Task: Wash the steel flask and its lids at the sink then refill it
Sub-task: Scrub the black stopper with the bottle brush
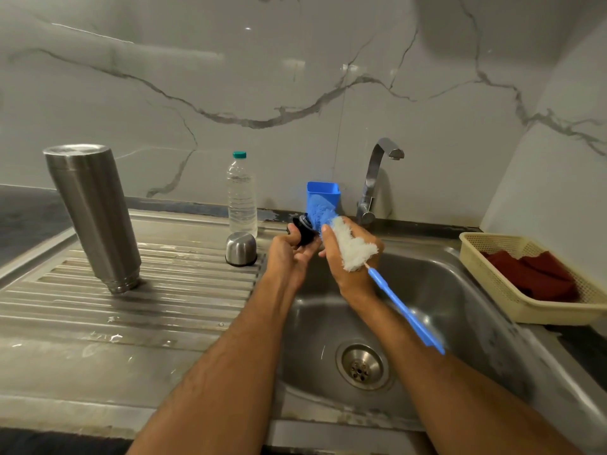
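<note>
A black stopper [303, 232] is pinched in the fingers of the left hand [289, 254] at the centre of the frame, above the far-left rim of the sink [460, 310]; just to its right a brush [353, 247] is gripped around its white bristles by the closed right hand [348, 257], the blue tip of the bristles being pressed against the stopper while the blue handle runs down to the lower right past the wrist. The flask [93, 211] is stood upside down on the ribbed drainboard [131, 310] at the left of the frame, well apart from both hands, tilted in the wide-angle view. A steel cap [240, 248] is set mouth down on the drainboard just left of the left hand, and a clear bottle [241, 195] with a green top is stood right behind it. A blue holder [323, 195] is seen behind the hands against the wall, its lower part hidden by the brush, and a tap [377, 178] rises to its right with no water seen running. At the right edge a cream basket [492, 284] holding a dark red cloth [532, 274] is rested on the counter beside the sink, cut off by the frame. Most of the stopper is covered by fingers and bristles, so its shape is hard to make out, and the brush tip is blurred
</note>
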